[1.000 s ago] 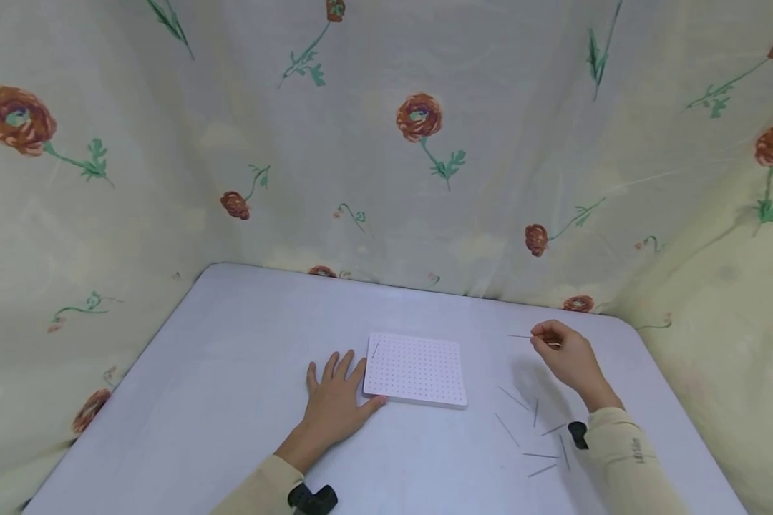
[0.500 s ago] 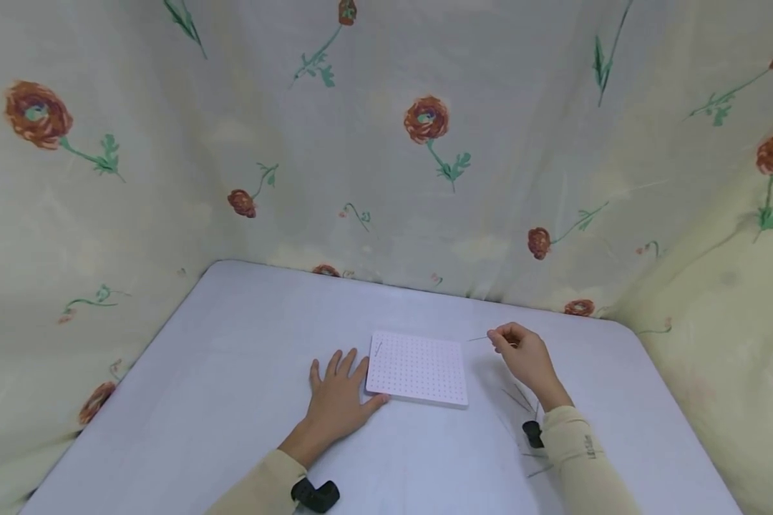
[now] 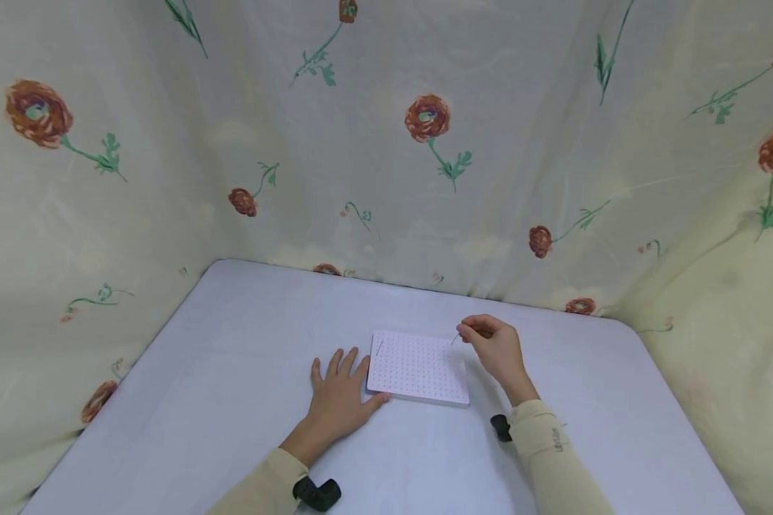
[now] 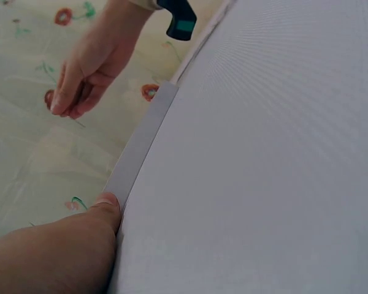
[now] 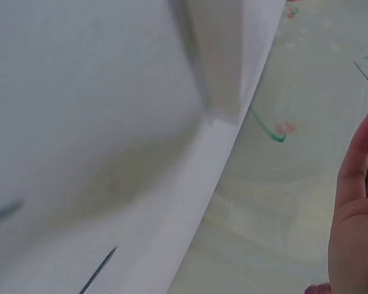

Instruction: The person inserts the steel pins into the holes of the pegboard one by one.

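A white square board (image 3: 419, 368) dotted with rows of small holes lies on the table in the head view. Near its far left corner stands a thin dark needle (image 3: 379, 348). My left hand (image 3: 336, 404) rests beside the board with fingers spread, the thumb touching its near edge; the left wrist view shows this thumb (image 4: 104, 208) against the board's side (image 4: 144, 138). Over the board's far right corner, my right hand (image 3: 497, 352) pinches another needle (image 3: 454, 339) between thumb and fingertips, its tip pointing down-left. The right wrist view shows that needle (image 5: 366, 77) beyond the thumb (image 5: 356, 153).
Loose needles lie on the table; one needle (image 5: 99, 269) shows in the right wrist view, while my right forearm (image 3: 554, 450) hides them in the head view. A flower-patterned curtain (image 3: 296, 143) rises behind the white table (image 3: 264, 322).
My right hand has moved left with its needle, from right of the board to over its far right corner. The needle has tilted from level to downward. My left hand stays put.
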`<move>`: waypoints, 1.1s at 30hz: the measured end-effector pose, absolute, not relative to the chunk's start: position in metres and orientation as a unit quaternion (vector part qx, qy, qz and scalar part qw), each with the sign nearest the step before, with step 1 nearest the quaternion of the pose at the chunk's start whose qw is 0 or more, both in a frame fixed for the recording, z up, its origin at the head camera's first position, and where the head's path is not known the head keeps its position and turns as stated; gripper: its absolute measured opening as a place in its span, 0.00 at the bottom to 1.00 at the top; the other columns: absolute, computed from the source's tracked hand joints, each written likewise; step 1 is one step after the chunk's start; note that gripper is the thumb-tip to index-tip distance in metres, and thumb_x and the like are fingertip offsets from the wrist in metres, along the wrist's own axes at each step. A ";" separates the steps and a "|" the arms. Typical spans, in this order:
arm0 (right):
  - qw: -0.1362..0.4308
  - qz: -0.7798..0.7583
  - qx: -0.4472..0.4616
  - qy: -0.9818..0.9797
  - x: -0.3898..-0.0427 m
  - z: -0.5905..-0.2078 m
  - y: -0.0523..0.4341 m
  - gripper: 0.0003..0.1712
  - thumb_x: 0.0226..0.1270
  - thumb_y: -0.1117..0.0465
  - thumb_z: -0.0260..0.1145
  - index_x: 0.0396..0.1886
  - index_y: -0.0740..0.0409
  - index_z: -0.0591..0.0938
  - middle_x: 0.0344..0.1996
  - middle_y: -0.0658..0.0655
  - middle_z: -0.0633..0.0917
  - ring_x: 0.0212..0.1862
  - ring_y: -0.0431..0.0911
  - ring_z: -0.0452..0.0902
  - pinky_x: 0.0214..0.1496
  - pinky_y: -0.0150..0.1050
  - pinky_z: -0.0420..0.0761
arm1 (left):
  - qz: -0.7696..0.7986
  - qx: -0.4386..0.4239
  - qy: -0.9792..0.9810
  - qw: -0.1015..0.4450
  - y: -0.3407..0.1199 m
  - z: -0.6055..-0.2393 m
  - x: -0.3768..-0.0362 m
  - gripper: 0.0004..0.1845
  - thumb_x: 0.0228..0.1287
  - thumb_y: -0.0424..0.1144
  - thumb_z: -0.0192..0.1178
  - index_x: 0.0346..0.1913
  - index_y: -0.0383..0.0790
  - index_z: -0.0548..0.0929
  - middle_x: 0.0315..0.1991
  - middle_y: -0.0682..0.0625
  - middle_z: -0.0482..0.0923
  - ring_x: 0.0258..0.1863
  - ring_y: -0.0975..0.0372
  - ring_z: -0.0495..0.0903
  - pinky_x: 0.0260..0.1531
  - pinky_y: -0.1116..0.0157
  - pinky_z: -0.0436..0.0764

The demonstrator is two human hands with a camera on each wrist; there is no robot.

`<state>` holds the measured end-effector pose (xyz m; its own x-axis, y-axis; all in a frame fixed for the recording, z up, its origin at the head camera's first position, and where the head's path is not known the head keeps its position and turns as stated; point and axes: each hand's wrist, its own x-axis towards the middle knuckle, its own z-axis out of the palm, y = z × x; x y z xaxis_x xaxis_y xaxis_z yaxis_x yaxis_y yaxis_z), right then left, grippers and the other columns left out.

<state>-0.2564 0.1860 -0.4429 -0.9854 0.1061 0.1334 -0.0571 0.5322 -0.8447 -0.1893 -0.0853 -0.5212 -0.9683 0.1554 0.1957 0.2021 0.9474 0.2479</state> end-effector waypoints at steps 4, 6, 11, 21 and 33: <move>0.090 0.482 -0.012 -0.871 -0.256 -0.438 0.168 0.15 0.57 0.48 0.69 0.38 0.51 0.85 0.35 0.54 0.88 0.34 0.40 0.82 0.33 0.29 0.79 | -0.135 -0.089 -0.983 0.087 -0.087 -0.522 -0.189 0.45 0.53 0.75 0.50 0.68 0.49 0.68 0.71 0.44 0.61 0.72 0.45 0.54 0.64 0.33 0.46; 0.088 0.478 -0.002 -0.874 -0.255 -0.437 0.159 0.13 0.57 0.48 0.69 0.37 0.50 0.85 0.34 0.52 0.88 0.34 0.41 0.82 0.32 0.30 0.78 | -0.136 -0.089 -0.983 0.087 -0.087 -0.522 -0.189 0.45 0.53 0.75 0.50 0.68 0.49 0.68 0.71 0.44 0.61 0.72 0.45 0.55 0.64 0.33 0.46; 0.098 0.474 0.040 -0.874 -0.254 -0.438 0.139 0.08 0.57 0.49 0.70 0.33 0.47 0.86 0.30 0.50 0.88 0.33 0.42 0.82 0.29 0.32 0.78 | -0.131 -0.089 -0.984 0.081 -0.087 -0.523 -0.188 0.45 0.53 0.76 0.48 0.68 0.50 0.68 0.71 0.45 0.62 0.72 0.45 0.55 0.64 0.33 0.47; 0.120 0.472 0.108 -0.867 -0.253 -0.442 0.110 0.06 0.56 0.52 0.71 0.30 0.48 0.86 0.27 0.49 0.88 0.30 0.44 0.83 0.30 0.30 0.78 | -0.132 -0.090 -0.984 0.074 -0.087 -0.519 -0.187 0.45 0.53 0.74 0.51 0.68 0.49 0.68 0.71 0.45 0.62 0.72 0.46 0.55 0.64 0.34 0.47; 0.098 0.463 0.131 -0.871 -0.257 -0.451 0.083 0.03 0.58 0.55 0.69 0.30 0.47 0.86 0.28 0.48 0.88 0.30 0.42 0.81 0.30 0.30 0.78 | -0.123 -0.098 -0.985 0.075 -0.089 -0.519 -0.191 0.45 0.53 0.76 0.47 0.68 0.51 0.67 0.71 0.46 0.61 0.72 0.46 0.55 0.64 0.33 0.48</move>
